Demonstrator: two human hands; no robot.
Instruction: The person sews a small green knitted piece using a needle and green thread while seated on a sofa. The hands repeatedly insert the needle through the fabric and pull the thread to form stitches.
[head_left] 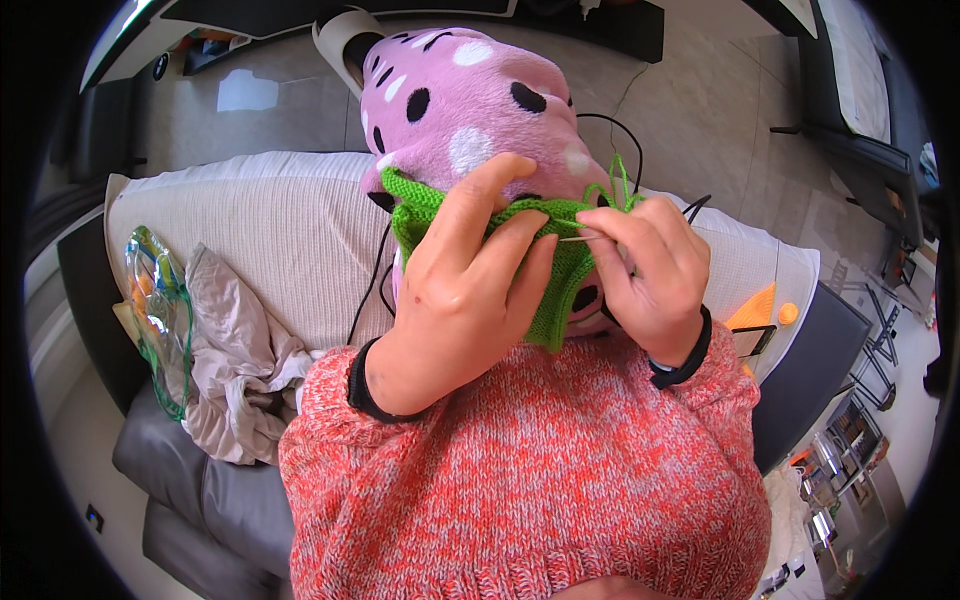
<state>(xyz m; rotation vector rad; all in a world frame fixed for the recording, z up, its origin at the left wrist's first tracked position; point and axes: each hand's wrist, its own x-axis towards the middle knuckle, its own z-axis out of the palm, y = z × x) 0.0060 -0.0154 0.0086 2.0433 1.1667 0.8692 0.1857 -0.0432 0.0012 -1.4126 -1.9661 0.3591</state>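
A bright green knitted piece (556,305) lies bunched over my lap. My left hand (455,285) grips its upper edge, with the index finger lifted and bent and the other fingers pressing on the fabric. Beside it, my right hand (655,270) pinches a thin, pale needle (574,239) between thumb and forefinger, its tip pointing left at the knitting. Loose green yarn (622,180) loops up behind the right-hand fingers. Under the knitting, a pink plush blanket (470,100) with black and white spots covers my legs.
A cream ribbed cover (290,200) spreads over the sofa. At left lie a clear bag (160,310) with a green edge and a crumpled beige cloth (240,350). An orange knitted piece (755,308) sits at right. Black cables (371,285) run past the blanket.
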